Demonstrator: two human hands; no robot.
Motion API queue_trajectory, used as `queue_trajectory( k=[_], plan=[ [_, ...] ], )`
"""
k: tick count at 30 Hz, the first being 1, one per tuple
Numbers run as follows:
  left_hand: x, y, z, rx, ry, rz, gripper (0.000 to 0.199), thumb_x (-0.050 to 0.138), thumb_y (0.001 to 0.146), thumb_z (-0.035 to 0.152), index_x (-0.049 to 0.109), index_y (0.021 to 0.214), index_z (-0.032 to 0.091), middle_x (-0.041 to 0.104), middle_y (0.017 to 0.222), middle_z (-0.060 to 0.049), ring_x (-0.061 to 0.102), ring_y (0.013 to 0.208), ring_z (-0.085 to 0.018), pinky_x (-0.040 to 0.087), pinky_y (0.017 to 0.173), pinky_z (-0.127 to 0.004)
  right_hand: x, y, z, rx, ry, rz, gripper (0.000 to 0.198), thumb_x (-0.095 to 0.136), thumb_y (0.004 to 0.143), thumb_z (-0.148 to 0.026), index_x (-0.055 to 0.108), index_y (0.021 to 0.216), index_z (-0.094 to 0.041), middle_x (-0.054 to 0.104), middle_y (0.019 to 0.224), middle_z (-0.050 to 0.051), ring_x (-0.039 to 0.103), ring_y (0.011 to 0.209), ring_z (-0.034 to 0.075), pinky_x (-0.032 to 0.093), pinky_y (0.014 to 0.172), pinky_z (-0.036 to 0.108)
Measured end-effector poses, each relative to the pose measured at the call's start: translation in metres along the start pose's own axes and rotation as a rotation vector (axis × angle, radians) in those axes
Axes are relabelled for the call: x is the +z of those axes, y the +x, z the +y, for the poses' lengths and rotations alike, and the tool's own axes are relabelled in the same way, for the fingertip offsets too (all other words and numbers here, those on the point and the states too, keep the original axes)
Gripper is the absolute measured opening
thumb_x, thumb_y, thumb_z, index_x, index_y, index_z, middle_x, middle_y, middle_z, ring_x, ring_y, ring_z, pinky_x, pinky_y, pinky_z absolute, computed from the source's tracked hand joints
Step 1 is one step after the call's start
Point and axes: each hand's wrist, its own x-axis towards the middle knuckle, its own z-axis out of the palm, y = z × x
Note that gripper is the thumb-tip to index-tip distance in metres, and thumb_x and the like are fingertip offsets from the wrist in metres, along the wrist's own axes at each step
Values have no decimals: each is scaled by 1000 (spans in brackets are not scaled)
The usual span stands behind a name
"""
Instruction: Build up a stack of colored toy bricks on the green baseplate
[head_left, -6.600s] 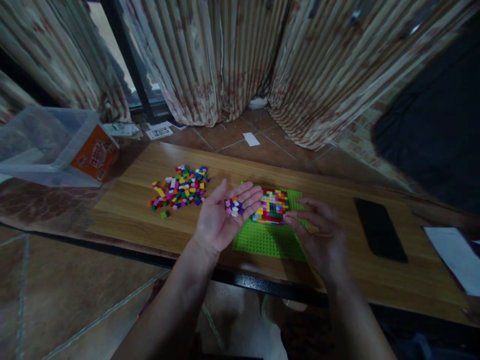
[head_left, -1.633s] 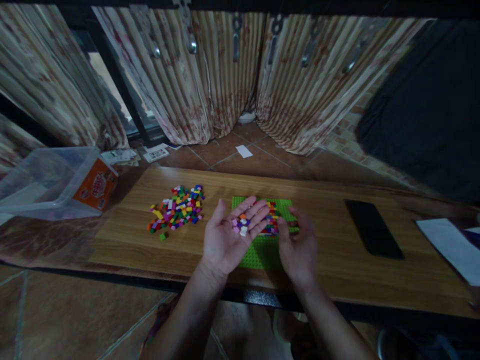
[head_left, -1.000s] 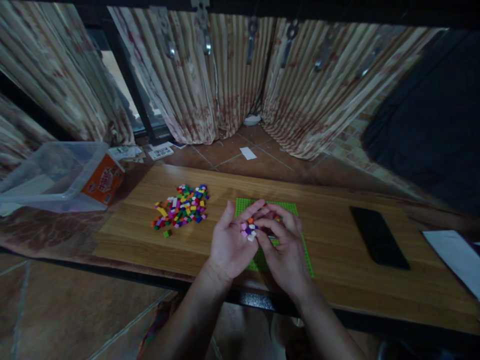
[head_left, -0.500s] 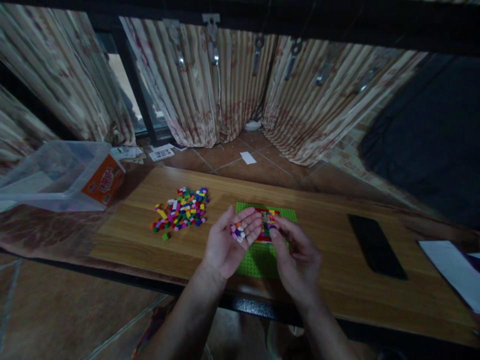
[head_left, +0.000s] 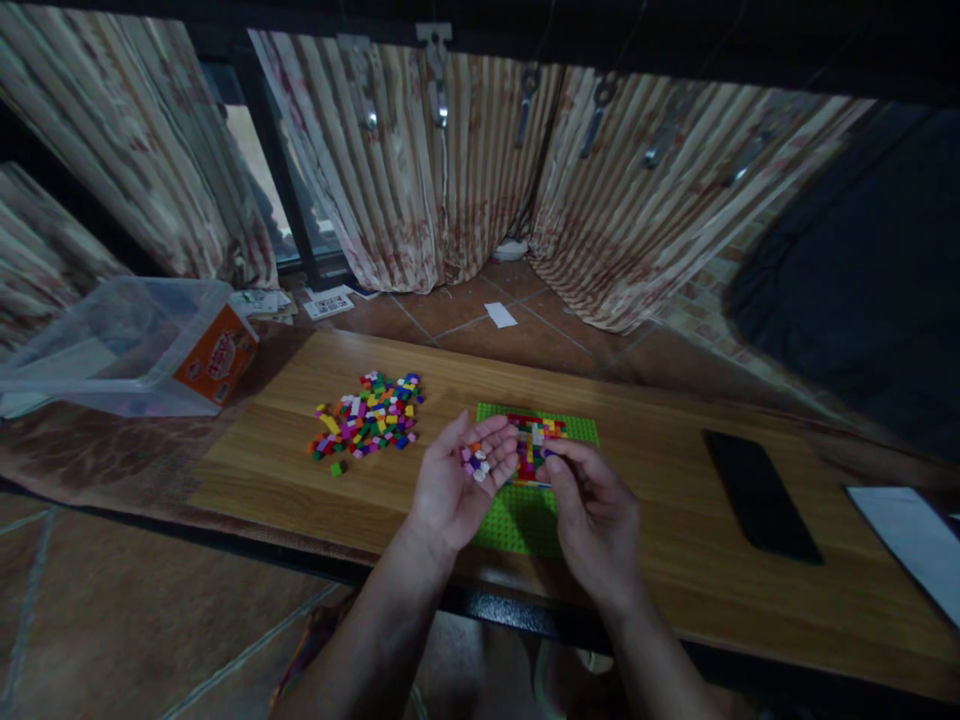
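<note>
Both hands hover over the near edge of the bench (head_left: 675, 470), a long wood-grain top with a dark front rim. The left hand (head_left: 450, 490) lies palm up and cupped open, cradling a small clutch of loose bricks (head_left: 475, 461) in purple, white and orange. The right hand (head_left: 596, 520) is curled with its fingertips pinched at the edge of the patchwork of coloured bricks (head_left: 532, 445); whether it grips a piece cannot be told in the dim light. That patchwork sits on the far half of a green baseplate (head_left: 517, 515), which lies flat near the middle of the bench. Toward the left end rests a scattered pile of mixed bricks (head_left: 367, 415), well apart from the plate. A black phone (head_left: 757, 495) lies flat toward the right end, with a white sheet (head_left: 911, 535) past it at the right edge. Off the left end stands a clear plastic tub (head_left: 112, 345) with an orange label. Beyond, striped curtains (head_left: 465, 160) hang to a terracotta tile floor (head_left: 517, 335) strewn with paper scraps.
</note>
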Motion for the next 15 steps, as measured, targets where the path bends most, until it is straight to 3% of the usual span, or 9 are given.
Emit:
queue_trajectory(
  k=[4,9,15],
  plan=[
    [0,-1,-1,-49,36,-27,41,45,93,36,70,85,5,70,77,-12,64,66,-13,54,63,-22,1,1,6,8,-5,63,13,60,88,-29,67,99,-26,68,94,1,65,85,16,51,77,31],
    [1,-2,-3,-69,18,-69,44,45,92,40,69,90,4,71,85,-14,67,75,-17,55,73,-26,-4,2,4,-35,-92,110,17,60,88,-28,67,103,-26,70,101,3,66,90,17,52,81,33],
    [1,-2,-1,-53,18,-62,44,45,92,41,70,90,4,71,85,-14,67,76,-17,55,73,-26,-15,7,2,-130,-229,86,21,55,91,-28,68,107,-25,70,102,4,66,91,17,52,80,32]
  ],
)
